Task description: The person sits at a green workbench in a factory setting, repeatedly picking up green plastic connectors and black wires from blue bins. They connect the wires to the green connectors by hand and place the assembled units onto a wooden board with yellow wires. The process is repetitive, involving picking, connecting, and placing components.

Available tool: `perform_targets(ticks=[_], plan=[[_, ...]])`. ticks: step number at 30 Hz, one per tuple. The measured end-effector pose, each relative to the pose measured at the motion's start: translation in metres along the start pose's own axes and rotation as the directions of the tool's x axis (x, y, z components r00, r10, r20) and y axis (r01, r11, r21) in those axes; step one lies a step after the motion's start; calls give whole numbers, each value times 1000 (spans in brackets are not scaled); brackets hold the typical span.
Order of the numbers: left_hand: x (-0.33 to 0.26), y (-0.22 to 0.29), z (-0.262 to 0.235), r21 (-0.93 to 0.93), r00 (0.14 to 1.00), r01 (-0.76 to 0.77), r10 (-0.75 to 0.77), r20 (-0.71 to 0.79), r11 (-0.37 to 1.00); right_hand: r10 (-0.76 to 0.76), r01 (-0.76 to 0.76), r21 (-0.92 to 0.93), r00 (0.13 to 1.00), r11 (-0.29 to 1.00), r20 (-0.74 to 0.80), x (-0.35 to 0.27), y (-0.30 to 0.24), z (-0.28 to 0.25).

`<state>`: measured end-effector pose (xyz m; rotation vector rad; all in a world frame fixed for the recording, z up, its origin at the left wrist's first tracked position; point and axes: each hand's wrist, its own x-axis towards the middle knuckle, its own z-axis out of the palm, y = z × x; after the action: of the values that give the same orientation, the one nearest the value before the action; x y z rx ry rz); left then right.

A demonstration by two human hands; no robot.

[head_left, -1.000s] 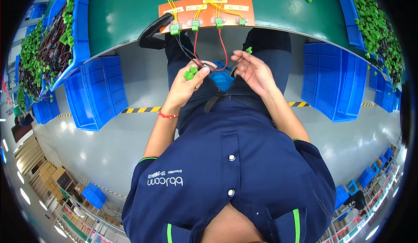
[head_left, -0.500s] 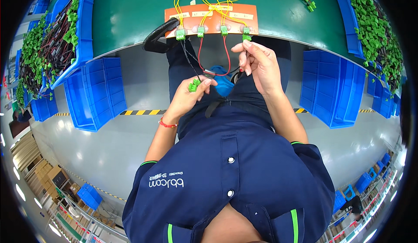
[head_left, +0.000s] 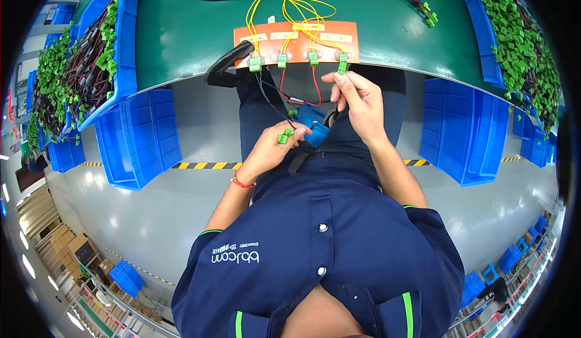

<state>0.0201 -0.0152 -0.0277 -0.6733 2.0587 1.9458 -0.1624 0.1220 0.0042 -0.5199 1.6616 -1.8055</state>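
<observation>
While the right hand (head_left: pixel 365 103) pinches a green connector (head_left: pixel 342 68) at its fingertips, an orange board (head_left: pixel 299 44) lies just beyond. The left hand (head_left: pixel 271 148) grasps green plugs (head_left: pixel 282 138) beside its thumb

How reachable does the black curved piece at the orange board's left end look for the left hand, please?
Probably yes: nothing visible blocks the left hand from the black curved piece, though that hand holds green connectors.
</observation>
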Motion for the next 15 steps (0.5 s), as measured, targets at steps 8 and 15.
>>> perform_targets(ticks=[8,15], plan=[[-4,21,6,-293,980,-15,72,185,956,71,-86,155,992,984,103,10,-10,-10],[0,27,5,-529,967,-81,194,163,845,296,-240,-174,764,955,573,-13,8,-47]])
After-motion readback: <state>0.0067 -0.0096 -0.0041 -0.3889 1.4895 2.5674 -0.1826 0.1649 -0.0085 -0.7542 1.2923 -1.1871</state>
